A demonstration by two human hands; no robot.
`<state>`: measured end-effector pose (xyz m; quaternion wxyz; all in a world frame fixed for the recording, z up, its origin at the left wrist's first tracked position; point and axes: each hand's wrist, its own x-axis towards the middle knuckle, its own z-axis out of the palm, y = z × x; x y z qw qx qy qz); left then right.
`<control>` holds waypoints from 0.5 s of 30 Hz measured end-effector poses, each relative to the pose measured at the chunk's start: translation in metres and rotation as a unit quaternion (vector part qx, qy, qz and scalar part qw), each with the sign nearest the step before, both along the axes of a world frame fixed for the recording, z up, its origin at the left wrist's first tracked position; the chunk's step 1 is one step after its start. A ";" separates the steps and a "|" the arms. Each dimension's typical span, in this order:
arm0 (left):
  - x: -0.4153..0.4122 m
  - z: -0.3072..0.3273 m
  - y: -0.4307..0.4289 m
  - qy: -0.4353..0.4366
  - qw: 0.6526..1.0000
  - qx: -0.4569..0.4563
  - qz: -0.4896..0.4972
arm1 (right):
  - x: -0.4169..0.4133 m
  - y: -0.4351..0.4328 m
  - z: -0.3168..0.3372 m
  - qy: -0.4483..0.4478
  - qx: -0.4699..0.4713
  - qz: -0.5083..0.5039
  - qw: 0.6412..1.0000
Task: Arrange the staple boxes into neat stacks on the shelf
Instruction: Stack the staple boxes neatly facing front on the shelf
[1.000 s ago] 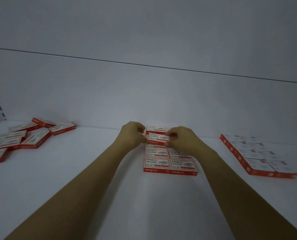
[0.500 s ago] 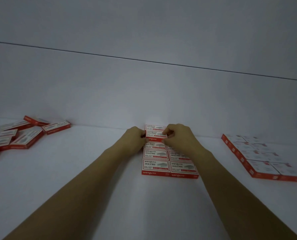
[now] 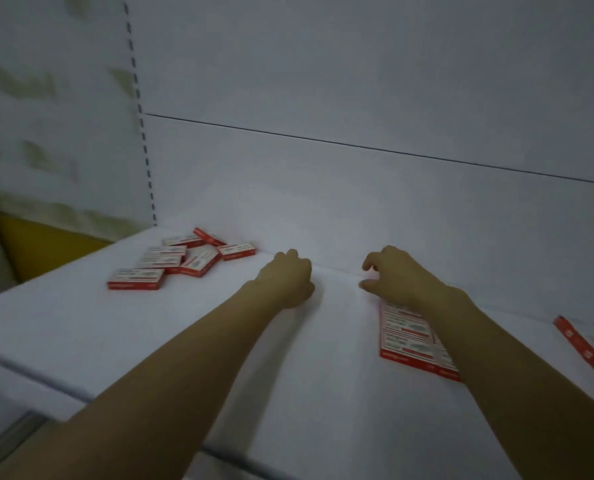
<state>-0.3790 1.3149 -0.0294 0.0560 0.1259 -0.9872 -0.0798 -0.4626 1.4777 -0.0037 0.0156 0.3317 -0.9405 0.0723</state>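
Boxes (image 3: 181, 261) at nine o'clock lie unstacked; our four-o'clock stack (image 3: 406, 336) looks neat. Our left hand (image 3: 288, 278) is curled, empty; our right hand (image 3: 401, 278) is relaxed, holding nothing.

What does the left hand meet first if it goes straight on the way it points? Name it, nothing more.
Probably the back panel: the left hand points away along its forearm, and the loose staple boxes lie off that line, to its left. Depth is unclear.
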 end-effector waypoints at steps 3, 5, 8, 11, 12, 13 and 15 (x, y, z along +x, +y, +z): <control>0.039 0.008 -0.042 0.011 0.998 -0.028 0.058 | 0.020 -0.047 -0.003 -0.008 0.006 0.071 0.997; 0.067 0.013 -0.067 0.025 0.994 -0.043 0.095 | 0.036 -0.080 -0.005 -0.016 0.001 0.113 0.993; 0.112 0.018 -0.100 0.024 0.986 -0.051 0.156 | 0.064 -0.128 -0.005 -0.016 -0.003 0.180 0.984; 0.155 0.015 -0.128 0.010 0.974 -0.054 0.218 | 0.091 -0.170 -0.007 -0.017 -0.009 0.234 0.972; 0.168 0.013 -0.137 0.008 0.970 -0.053 0.236 | 0.099 -0.182 -0.009 -0.021 -0.011 0.246 0.969; 0.178 0.010 -0.142 0.002 0.967 -0.048 0.251 | 0.104 -0.192 -0.011 -0.022 -0.013 0.258 0.966; 0.200 0.005 -0.152 -0.017 0.961 -0.038 0.275 | 0.117 -0.214 -0.018 -0.023 -0.016 0.284 0.958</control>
